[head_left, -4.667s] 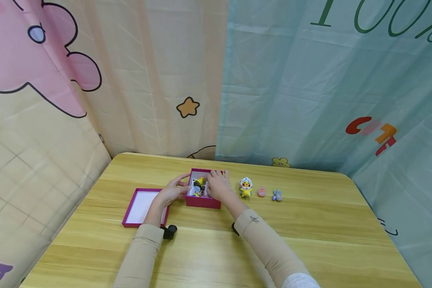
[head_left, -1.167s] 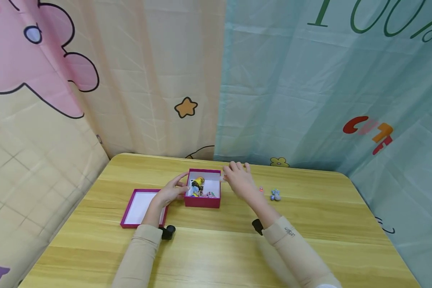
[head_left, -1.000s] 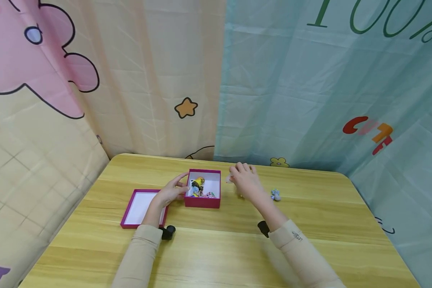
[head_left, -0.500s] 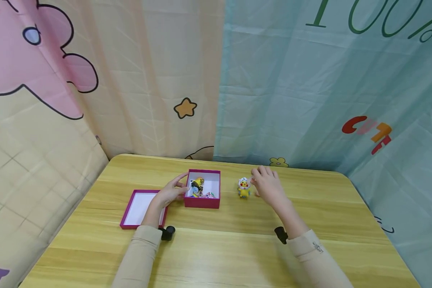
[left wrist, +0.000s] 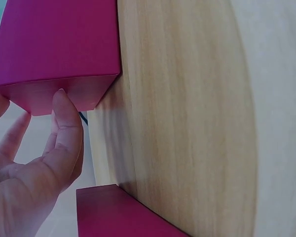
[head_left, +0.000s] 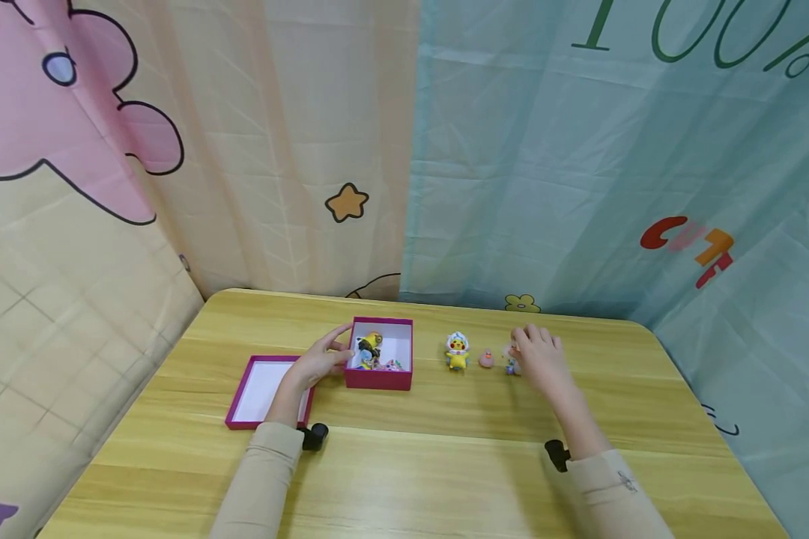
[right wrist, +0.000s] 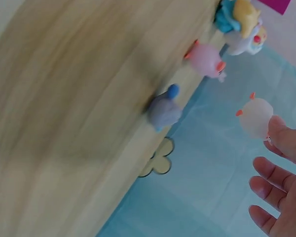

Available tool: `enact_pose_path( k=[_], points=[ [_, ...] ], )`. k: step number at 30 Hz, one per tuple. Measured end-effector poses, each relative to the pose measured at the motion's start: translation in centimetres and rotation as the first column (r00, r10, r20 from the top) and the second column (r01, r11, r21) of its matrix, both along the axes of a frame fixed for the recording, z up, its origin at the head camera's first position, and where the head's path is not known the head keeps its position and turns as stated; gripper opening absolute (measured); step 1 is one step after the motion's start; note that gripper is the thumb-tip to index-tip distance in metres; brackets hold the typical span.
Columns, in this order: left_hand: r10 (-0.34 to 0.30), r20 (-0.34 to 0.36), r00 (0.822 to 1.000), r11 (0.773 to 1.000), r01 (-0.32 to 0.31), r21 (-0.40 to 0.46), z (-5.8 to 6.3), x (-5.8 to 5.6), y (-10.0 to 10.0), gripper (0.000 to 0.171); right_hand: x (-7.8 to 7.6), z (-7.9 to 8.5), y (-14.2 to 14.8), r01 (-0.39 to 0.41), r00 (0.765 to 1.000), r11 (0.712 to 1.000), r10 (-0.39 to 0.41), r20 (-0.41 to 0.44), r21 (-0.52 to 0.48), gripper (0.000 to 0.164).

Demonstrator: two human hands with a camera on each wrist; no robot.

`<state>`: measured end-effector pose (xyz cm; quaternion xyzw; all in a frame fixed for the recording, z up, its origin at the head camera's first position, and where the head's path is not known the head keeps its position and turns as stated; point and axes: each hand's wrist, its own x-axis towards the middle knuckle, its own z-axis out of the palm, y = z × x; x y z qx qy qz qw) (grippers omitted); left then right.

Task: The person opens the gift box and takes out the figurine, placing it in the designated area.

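My right hand [head_left: 541, 358] pinches a small round white toy figure [right wrist: 255, 118] with orange feet, held above the table between thumb and fingertips. Just beneath it on the tabletop stands a grey toy figure [right wrist: 164, 111] with blue parts, partly covered by the hand in the head view. To its left are a pink toy figure [head_left: 487, 358] and a yellow figure in a white hood [head_left: 457, 352]. My left hand [head_left: 320, 365] rests its thumb and spread fingertips against the left wall of the magenta box [head_left: 378, 379]. Inside lie several small toys [head_left: 371, 344], bunched on the left and front.
A magenta lid [head_left: 231, 412] with a white inside lies upturned left of the box, partly behind the left forearm. The wooden table [head_left: 404, 471] ends at printed curtains [head_left: 546, 187] along the back. Black wrist cameras [head_left: 314, 436] are strapped to both wrists.
My right hand has come out of the box with the white toy and travelled right, past the yellow and pink figures to above the grey one. My left hand stays at the box.
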<state>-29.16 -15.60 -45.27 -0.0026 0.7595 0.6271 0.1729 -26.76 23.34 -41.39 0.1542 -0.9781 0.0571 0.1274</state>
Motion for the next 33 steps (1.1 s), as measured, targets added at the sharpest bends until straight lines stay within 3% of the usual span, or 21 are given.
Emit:
enact_pose_path(
  k=[7,15,33],
  points=[
    [0.005,-0.001,1.000,1.000,-0.005,-0.024,0.1,0.0,0.0,0.059,0.1,-1.0,2.7,0.082,0.995,0.997,-0.081,0.065,-0.016,0.021],
    [0.009,0.007,1.000,1.000,-0.009,-0.027,0.1,0.1,0.2,0.059,-0.1,-1.9,4.7,0.118,0.985,0.993,-0.115,0.126,-0.021,0.021],
    [0.011,0.010,1.000,1.000,-0.011,-0.027,0.2,0.0,0.2,0.059,-0.4,-3.3,6.3,0.106,0.980,0.994,-0.107,0.166,0.015,0.020]
  ],
)
